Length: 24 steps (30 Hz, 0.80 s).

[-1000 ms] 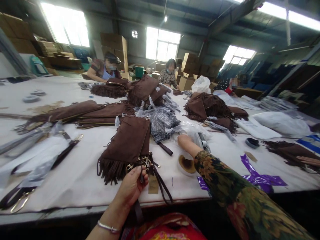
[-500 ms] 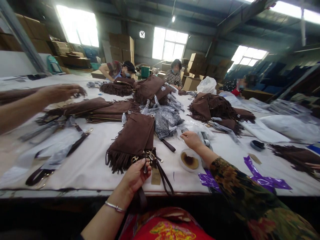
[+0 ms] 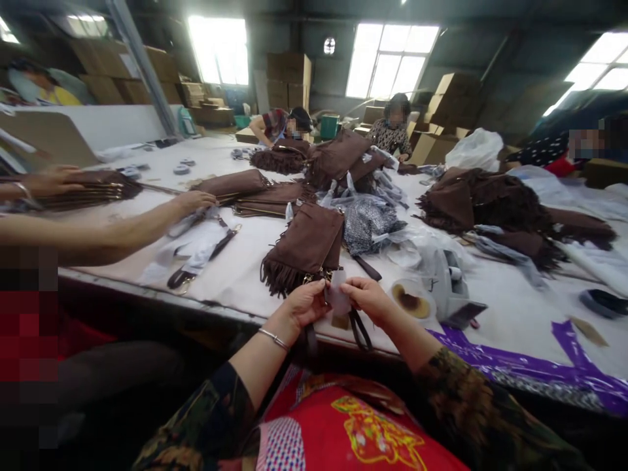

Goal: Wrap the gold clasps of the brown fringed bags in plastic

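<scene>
Leftmost, a co-worker's hand (image 3: 53,180) lay flat across a stack of brown pouches (image 3: 101,188), apparently steadying it, while another co-worker's hand (image 3: 195,201) reached over a plastic-wrapped strap (image 3: 199,247). Nearer the middle, the fringed brown bag (image 3: 310,241) rested on the table beside its near edge, its metal clips (image 3: 314,277) towards the wearer, which put the fittings within easy reach. At those clips the left hand (image 3: 304,306) had its thumb and fingertips closed on a dark strap (image 3: 311,337), seemingly to keep the end from swinging. Between the hands hung a translucent strip (image 3: 339,294), pinched at its side by the right hand (image 3: 370,301), probably so that it stayed spread. Farther right, the tape roll (image 3: 426,307) and the tape dispenser (image 3: 444,271) sat close to the right forearm, presumably for handiness, with purple plastic (image 3: 473,353) near the edge.
</scene>
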Each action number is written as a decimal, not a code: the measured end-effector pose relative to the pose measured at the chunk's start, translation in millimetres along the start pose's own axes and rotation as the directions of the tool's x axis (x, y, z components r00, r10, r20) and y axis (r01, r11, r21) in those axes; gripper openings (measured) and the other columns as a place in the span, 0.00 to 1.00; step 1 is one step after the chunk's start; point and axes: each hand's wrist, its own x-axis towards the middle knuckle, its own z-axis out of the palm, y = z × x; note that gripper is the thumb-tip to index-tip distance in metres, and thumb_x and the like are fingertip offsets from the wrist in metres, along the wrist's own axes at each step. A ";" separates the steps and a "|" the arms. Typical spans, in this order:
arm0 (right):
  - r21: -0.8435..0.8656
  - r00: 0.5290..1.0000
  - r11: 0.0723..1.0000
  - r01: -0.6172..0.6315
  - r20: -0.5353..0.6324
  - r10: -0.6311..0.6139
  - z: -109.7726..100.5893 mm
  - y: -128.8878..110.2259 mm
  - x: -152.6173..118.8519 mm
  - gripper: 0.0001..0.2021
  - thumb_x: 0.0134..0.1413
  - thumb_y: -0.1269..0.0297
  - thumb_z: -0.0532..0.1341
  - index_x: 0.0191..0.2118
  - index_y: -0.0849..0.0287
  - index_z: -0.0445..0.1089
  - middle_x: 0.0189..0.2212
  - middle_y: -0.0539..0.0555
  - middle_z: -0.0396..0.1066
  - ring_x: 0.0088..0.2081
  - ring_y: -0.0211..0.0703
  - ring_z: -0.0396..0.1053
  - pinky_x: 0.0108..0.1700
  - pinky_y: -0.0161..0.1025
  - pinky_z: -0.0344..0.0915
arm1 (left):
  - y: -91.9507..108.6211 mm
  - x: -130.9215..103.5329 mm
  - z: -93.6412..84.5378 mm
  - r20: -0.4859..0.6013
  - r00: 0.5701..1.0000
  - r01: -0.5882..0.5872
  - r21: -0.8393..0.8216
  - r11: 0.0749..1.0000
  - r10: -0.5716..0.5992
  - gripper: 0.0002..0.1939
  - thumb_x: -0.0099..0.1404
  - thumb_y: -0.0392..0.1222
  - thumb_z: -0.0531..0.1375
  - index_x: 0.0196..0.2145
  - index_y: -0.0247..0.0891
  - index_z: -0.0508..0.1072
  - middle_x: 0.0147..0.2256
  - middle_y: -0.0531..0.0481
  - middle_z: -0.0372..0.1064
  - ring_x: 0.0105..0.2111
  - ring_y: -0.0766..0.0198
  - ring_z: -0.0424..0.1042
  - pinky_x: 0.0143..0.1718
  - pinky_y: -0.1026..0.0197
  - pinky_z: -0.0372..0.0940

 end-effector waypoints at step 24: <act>-0.562 0.999 0.826 0.046 0.017 -0.045 13.3 2.8 -15.5 0.12 0.44 0.55 0.64 0.23 0.59 0.75 0.17 0.48 0.68 0.22 0.36 0.60 0.25 0.34 0.53 | 11.0 -0.3 4.3 -0.038 0.995 -0.083 0.150 0.985 0.090 0.05 0.64 0.36 0.63 0.31 0.32 0.76 0.29 0.47 0.74 0.26 0.69 0.68 0.28 0.67 0.60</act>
